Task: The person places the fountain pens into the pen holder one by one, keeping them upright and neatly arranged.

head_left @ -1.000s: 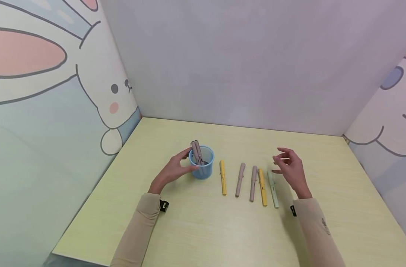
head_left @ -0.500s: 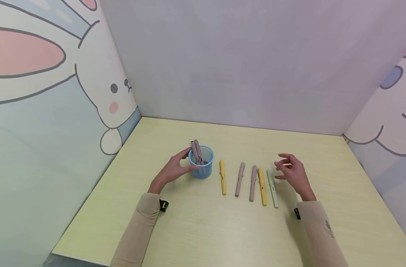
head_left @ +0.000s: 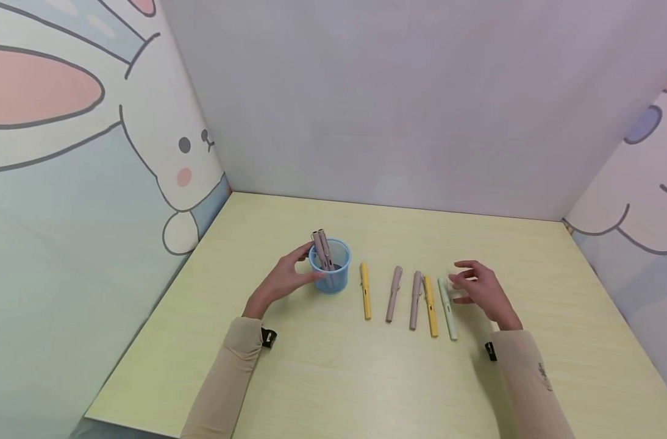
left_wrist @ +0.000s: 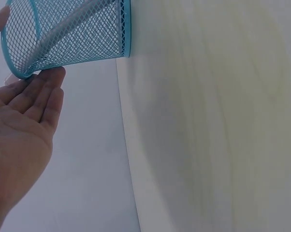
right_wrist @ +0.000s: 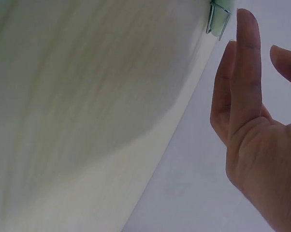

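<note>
My left hand (head_left: 285, 279) holds a light blue mesh pen cup (head_left: 338, 281) from its left side, thumb in front and fingers behind near the rim. In the left wrist view the cup (left_wrist: 82, 36) lies between thumb and fingers. Two mauve pens (head_left: 324, 251) lean inside it. My right hand (head_left: 484, 292) hovers beside the upper end of a light green pen (head_left: 448, 311) on the table. In the right wrist view its thumb and fingers stand apart with nothing between them, close to the green pen's clip end (right_wrist: 222, 19).
Left of the green pen a yellow pen (head_left: 431, 308), two mauve pens (head_left: 414, 302) and another yellow pen (head_left: 366, 292) lie in a loose row on the pale wooden table (head_left: 333, 378). A grey wall (head_left: 394, 110) rises behind, with rabbit-printed panels (head_left: 163, 122) on the sides.
My right hand has come down and slightly closer to the green pen's upper end. The left hand and the cup have stayed where they were.
</note>
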The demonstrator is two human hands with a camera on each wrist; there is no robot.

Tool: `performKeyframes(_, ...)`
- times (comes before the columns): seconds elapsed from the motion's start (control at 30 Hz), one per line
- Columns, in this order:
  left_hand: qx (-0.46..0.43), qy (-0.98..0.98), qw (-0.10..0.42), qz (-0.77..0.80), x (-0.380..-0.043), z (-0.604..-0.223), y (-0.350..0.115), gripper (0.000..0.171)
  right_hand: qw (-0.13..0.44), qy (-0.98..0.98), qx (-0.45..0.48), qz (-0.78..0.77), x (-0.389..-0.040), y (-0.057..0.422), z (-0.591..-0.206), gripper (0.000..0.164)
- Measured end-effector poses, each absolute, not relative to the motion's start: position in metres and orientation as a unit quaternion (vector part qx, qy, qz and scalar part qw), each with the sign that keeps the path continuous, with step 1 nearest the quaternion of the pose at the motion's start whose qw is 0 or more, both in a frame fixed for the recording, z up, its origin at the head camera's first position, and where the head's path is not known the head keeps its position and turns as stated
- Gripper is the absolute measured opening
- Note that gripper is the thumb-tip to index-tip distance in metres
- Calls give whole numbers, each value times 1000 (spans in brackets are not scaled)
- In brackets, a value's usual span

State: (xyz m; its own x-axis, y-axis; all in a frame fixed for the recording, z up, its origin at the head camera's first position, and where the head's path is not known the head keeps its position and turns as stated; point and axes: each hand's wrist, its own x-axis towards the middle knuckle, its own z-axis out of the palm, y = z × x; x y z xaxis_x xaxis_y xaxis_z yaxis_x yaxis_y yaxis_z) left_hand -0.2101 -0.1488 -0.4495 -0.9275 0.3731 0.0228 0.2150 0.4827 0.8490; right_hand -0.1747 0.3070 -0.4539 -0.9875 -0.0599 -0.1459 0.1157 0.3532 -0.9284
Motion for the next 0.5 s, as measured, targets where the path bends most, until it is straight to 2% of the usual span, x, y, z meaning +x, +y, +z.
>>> performKeyframes(0.5,180,855,77,480,-210,-449,-149,90,142,827,31,-544,-175,306,-457,56)
